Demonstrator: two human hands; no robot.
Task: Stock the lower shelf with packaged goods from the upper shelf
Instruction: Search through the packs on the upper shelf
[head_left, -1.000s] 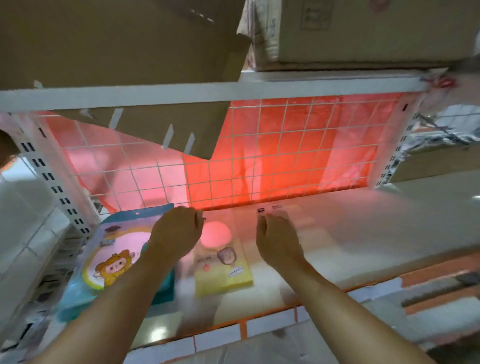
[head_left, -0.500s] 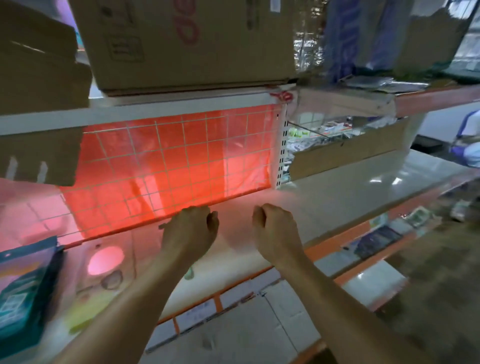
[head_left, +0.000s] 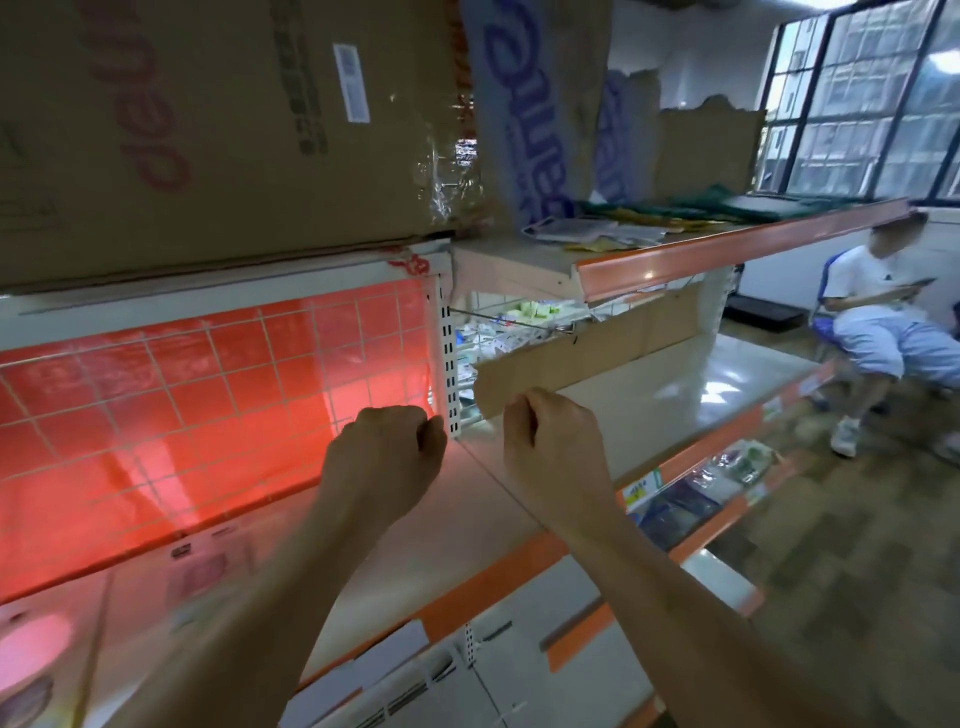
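Above lower shelf (head_left: 654, 400), left hand (head_left: 384, 452) and right hand (head_left: 556, 447): fingers (head_left: 521, 415) clenched, holding nothing.

Red backing (head_left: 208, 415) behind white grid; brown box (head_left: 208, 130); orange shelf edge (head_left: 727, 249).

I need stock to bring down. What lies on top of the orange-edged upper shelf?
On the upper shelf, flat green packs and pale packets lie near the front, with torn cardboard boxes behind. The boxes' contents are hidden.

Left hand (head_left: 384, 452) and right hand (head_left: 556, 441) shifted right along the shelf (head_left: 649, 410), both now fisted
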